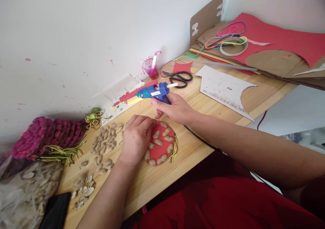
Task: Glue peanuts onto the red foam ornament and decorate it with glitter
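My right hand (177,109) grips a blue hot glue gun (160,93), its nozzle pointing left and a white glue stick out of its back. Below it on the table lies a red disc (156,152) with several whole peanuts (161,159) spread over it. Yellow-green yarn (174,149) hangs at the disc's right edge. My left hand (138,134) rests over the disc's upper left side, its fingers bent together. Whatever those fingertips hold, if anything, is hidden. Left of that hand, loose peanuts (105,139) lie in a pile.
Black scissors (181,77) and a pink-stained cup (151,68) stand behind the glue gun. Peanut-covered purple discs (63,133), a plastic bag (22,195) and a phone (56,210) are at left. Cardboard and red sheets (284,39) fill the back right. A black cord (200,138) runs under my right arm.
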Available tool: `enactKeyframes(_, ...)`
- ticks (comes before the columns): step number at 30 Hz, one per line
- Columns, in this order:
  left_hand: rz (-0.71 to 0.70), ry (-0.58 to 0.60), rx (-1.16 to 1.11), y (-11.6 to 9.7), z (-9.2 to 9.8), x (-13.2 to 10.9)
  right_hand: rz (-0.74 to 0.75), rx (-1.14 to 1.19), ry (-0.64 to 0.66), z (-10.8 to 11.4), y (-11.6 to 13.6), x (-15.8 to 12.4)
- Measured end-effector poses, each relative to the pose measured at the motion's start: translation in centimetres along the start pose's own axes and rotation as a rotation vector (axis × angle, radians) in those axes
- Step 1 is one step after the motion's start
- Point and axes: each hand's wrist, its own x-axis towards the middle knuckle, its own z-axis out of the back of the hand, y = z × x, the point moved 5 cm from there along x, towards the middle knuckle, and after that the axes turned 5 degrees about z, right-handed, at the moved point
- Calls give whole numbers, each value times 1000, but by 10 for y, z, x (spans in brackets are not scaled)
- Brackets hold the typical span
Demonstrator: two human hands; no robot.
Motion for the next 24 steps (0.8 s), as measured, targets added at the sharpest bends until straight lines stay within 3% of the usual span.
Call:
enactKeyframes(6, 11, -3, 3, 1, 0, -1, 5, -176, -44, 7, 4, -4)
enactKeyframes(12, -6, -13, 19, 0, -3, -4, 11, -182, 20, 5, 8, -7)
enactKeyframes(24, -36, -32, 123, -4, -6, -10, 33, -277, -34, 6, 7, -5)
